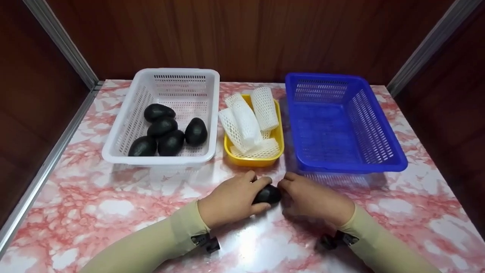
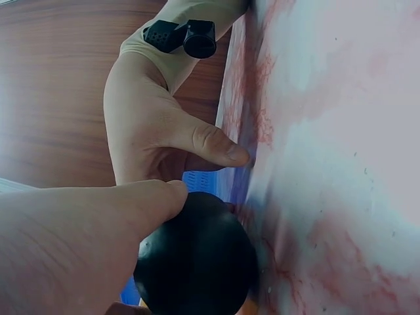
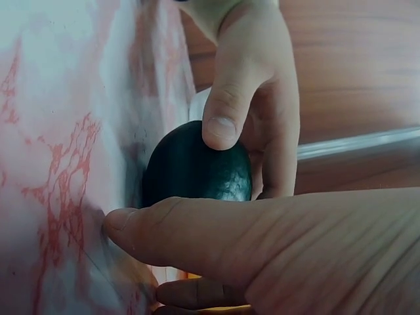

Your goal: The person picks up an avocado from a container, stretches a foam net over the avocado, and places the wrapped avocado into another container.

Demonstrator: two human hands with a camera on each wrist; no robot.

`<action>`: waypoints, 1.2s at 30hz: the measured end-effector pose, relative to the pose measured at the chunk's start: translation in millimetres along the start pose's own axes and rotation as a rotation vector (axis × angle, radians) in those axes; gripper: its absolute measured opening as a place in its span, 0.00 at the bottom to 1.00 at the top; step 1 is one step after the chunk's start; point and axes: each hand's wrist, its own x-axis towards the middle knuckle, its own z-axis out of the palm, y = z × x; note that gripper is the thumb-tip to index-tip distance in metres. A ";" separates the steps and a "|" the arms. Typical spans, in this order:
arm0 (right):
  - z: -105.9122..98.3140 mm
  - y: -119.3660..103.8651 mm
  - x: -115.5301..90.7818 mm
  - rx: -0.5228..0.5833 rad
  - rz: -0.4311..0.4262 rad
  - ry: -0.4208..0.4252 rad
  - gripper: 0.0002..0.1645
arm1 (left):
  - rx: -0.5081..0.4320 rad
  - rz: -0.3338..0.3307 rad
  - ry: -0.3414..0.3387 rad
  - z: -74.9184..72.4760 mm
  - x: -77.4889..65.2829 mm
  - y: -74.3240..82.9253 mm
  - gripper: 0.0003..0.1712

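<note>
A dark avocado (image 1: 269, 195) lies on the marbled table, in front of the yellow basket. My left hand (image 1: 232, 200) grips it from the left, with the thumb on the near side and fingers over the far side. Close to the fruit's right end is my right hand (image 1: 315, 200), its fingers loosely bent and its thumb apart from them. In the right wrist view, the left thumb presses on the avocado (image 3: 190, 170), while the right thumb passes in front of it. Whether the right fingertips touch the fruit I cannot tell.
Several more avocados (image 1: 170, 143) lie in a white basket (image 1: 159, 160) at the back left. White foam net sleeves (image 1: 246, 123) fill a small yellow basket (image 1: 252, 162) at the middle. A blue basket (image 1: 352, 167) stands at the back right. Wooden panels (image 1: 250, 38) enclose the table.
</note>
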 end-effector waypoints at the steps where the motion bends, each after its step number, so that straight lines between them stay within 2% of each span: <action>1: 0.1 -0.1 -0.2 -0.003 -0.012 0.008 0.14 | -0.005 -0.001 -0.002 0.5 -0.3 0.3 0.37; 9: 2.6 -1.7 -1.2 0.013 0.020 -0.024 0.15 | 0.018 -0.027 -0.006 4.5 -2.4 0.8 0.38; 15: 2.4 -0.9 -2.8 0.009 0.005 -0.016 0.15 | 0.029 -0.038 -0.008 3.2 -1.8 1.9 0.40; 19: -0.1 -1.8 -3.6 0.000 -0.004 -0.013 0.15 | 0.058 -0.036 0.012 3.7 -2.3 2.4 0.38; 23: -3.1 -2.0 -4.3 0.001 0.023 -0.019 0.15 | 0.074 -0.035 0.036 2.4 -2.0 3.3 0.36; 32: -2.9 1.5 -4.4 0.007 0.017 -0.006 0.14 | 0.051 -0.054 0.021 -0.5 -1.9 3.6 0.41; 36: -2.5 1.2 -2.8 -0.005 0.005 -0.003 0.14 | 0.034 -0.063 0.010 -7.1 -3.8 3.4 0.42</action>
